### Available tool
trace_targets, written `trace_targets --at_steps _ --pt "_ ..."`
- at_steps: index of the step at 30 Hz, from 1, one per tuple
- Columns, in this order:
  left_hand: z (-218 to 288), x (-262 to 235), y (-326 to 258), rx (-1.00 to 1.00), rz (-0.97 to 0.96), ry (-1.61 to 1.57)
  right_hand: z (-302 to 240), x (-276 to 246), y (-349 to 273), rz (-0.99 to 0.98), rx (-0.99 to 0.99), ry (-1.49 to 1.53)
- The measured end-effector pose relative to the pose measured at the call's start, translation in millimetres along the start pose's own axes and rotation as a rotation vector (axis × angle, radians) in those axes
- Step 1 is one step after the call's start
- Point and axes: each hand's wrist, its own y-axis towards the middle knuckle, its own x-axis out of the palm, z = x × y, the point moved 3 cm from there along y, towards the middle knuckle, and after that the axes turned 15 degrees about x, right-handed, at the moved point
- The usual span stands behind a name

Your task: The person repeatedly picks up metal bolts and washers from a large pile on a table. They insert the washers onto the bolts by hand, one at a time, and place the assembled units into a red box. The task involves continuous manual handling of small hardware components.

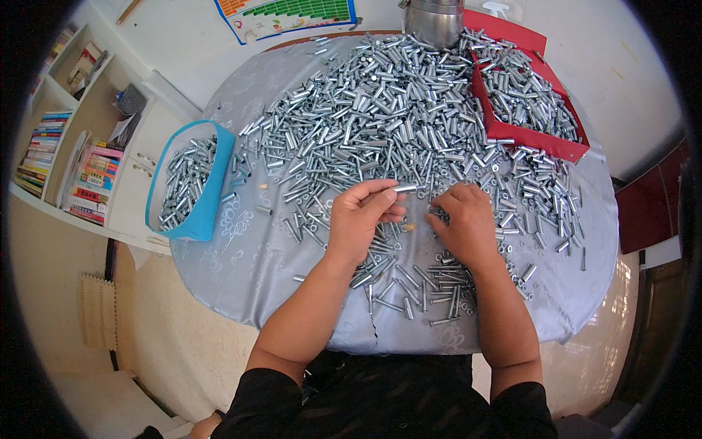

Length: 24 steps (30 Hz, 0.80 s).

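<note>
My left hand (358,219) pinches a short shiny metal sleeve (406,188) between thumb and fingers, above the near edge of a big pile of metal sleeves and bolts (373,117). To its right, my right hand (466,221) reaches down with curled fingers among small nuts and loose parts. Its fingertips are partly hidden, so I cannot make out what they hold. Between my forearms lies a smaller group of long thin bolts (439,282). Several hex nuts (504,250) are scattered beside my right wrist.
A blue fabric bin (214,192) of sleeves stands at the table's left edge. At the back right sits a red box (541,149) full of metal parts, next to a steel pot (433,22). A silvery cloth (241,274) covers the round table. Bookshelves (110,95) stand left.
</note>
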Motion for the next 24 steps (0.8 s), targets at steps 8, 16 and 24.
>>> trace_targets --at_steps 8,16,24 --pt "-2.0 1.7 0.1 -0.004 -0.015 0.011 -1.2 4.9 -4.7 -0.053 0.015 -0.127" --pt "-2.8 0.9 0.0 -0.014 -0.023 0.008 5.4 6.9 -4.5 -0.096 0.246 0.297" --pt "-0.5 9.9 -2.5 -0.034 -0.099 0.036 8.2 10.1 -6.2 -0.11 0.488 1.001"
